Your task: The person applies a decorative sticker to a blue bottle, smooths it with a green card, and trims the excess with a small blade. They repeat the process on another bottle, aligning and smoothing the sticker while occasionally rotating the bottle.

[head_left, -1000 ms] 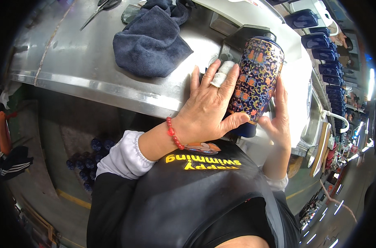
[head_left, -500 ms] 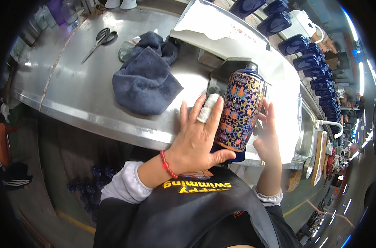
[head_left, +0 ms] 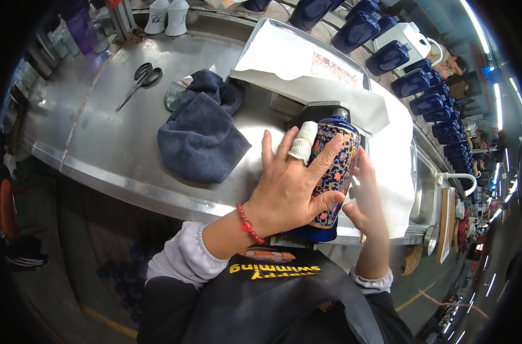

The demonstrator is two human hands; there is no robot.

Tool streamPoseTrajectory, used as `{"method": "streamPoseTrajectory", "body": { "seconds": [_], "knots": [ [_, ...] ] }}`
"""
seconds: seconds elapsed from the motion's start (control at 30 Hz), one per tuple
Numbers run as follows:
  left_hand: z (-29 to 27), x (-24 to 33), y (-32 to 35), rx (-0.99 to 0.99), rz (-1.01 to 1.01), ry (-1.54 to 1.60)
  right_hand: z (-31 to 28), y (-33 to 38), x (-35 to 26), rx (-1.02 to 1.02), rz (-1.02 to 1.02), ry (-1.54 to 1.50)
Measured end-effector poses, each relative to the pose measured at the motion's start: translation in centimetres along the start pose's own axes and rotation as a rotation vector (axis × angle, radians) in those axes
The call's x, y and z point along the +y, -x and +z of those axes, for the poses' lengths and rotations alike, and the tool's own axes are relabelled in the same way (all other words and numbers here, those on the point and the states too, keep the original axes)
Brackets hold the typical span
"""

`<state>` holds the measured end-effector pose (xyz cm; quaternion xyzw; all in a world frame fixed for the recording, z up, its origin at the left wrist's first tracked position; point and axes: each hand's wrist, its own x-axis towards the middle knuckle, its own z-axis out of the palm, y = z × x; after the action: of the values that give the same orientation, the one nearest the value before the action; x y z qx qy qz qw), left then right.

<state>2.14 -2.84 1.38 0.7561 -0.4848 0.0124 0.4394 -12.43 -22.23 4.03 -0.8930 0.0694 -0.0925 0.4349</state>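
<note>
A dark blue bottle (head_left: 330, 178) lies with its neck pointing away from me, wrapped in a colourful floral pattern with gold edging. Beneath its far end is a dark angular stand (head_left: 315, 109). My left hand (head_left: 289, 183) rests spread over the bottle's left side, thumb and index finger on the pattern. A white cloth wrap (head_left: 302, 141) covers one of its fingers. Along the bottle's right side is my right hand (head_left: 367, 192), its fingers stretched and thumb apart; some fingertips are hidden behind the bottle. Left of my hands lies a crumpled dark blue cloth (head_left: 198, 137).
Black-handled scissors (head_left: 139, 85) lie on the metal table (head_left: 123, 135). A tray (head_left: 281, 49) with white sheets and a patterned print (head_left: 332, 69) stands beyond the bottle. Several blue bottles (head_left: 387, 57) line the back right. A sink with a white tap (head_left: 460, 179) is at right.
My left hand has shifted right and further over the bottle, its index finger now on the pattern. The bottle's near end appears lower in view. My right hand stays beside it.
</note>
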Motion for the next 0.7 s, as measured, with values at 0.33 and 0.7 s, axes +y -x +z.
{"method": "streamPoseTrajectory", "body": {
  "seconds": [0.33, 0.7],
  "knots": [
    [0.3, -0.2, -0.3, -0.003, -0.015, 0.012, -0.3, -0.4, 0.7, -0.039, -0.11, 0.091],
    [-0.9, 0.3, -0.3, -0.127, -0.111, 0.153, -0.4, -0.1, 0.8, 0.018, -0.004, -0.024]
  ]
}}
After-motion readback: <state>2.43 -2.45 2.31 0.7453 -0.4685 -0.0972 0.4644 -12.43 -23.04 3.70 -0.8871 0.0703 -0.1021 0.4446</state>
